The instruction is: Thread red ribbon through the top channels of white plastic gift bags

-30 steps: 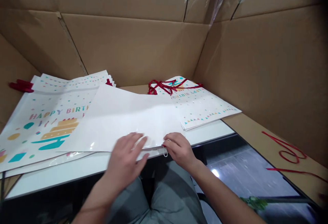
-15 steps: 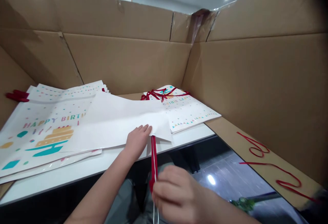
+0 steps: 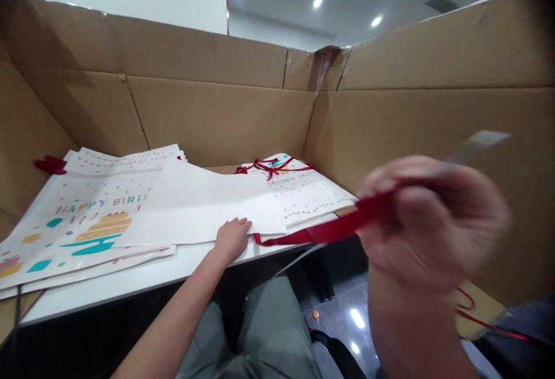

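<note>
Red ribbon [image 3: 323,232] — gripped in the closed right hand [image 3: 433,226], running leftward to the white paper [image 3: 208,200] (left hand [image 3: 233,240] flattened atop).

Sheet [image 3: 203,211]: blank white face up, lying before you across the table [image 3: 130,278], far edge in a shallow curve. Ribbon [image 3: 329,232]: dark red, flat, running from the sheet's near edge up to your right, where you grip it.

Cardboard walls [image 3: 225,119] are screening a table [image 3: 95,288]; ceiling lights [image 3: 318,2] are shining above, indicating an indoor workstation, exact premises unclear.
</note>
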